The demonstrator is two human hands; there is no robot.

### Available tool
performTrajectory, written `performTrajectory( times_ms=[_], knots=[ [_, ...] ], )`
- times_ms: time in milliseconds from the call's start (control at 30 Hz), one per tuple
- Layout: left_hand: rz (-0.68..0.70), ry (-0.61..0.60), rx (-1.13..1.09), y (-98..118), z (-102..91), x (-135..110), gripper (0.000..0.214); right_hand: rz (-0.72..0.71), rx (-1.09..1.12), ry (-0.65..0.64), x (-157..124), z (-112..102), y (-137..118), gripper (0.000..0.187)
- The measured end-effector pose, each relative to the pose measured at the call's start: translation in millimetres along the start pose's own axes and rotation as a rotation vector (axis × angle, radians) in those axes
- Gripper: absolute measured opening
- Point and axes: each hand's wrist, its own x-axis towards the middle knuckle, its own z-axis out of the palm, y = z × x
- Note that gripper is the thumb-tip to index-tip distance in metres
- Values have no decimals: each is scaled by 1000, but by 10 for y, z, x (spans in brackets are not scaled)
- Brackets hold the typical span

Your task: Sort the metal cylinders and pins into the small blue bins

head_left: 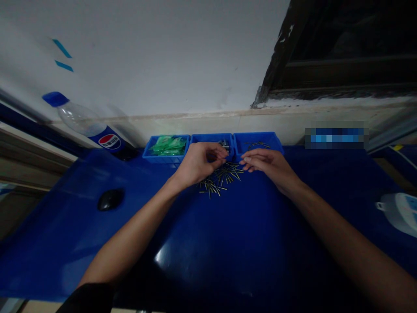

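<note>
My left hand hovers over a pile of thin, dark and brassy metal pins on the blue table. Its fingers curl towards the thumb, and whatever lies between them is too small to make out. To the right of the pile is my right hand, in front of the right blue bin, with fingertips drawn together. What that hand pinches, if anything, cannot be seen. A few similar pins lie in the right bin. The middle blue bin has silvery parts in it, partly hidden by my left hand.
At left, a blue bin holds green plastic packets. A Pepsi bottle stands by the wall, with a black mouse in front. A whitish translucent container sits at the right edge of the blue table.
</note>
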Motion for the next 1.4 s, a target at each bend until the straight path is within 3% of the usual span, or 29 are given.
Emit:
performTrajectory(
  times_ms=[300, 700, 1133, 1400],
  knots=[
    [-15, 31, -114, 57, 22, 2, 14, -27, -67, -165, -52, 72, -14, 19],
    [-11, 63, -124, 103, 58, -6, 16, 32, 91, -299, -86, 88, 20, 29],
    [-18, 22, -164, 100, 61, -3, 17, 84, 315, -177, -55, 47, 13, 20],
    [51, -100, -91, 61, 72, -19, 14, 35, 223, -126, -63, 67, 7, 14]
  ],
)
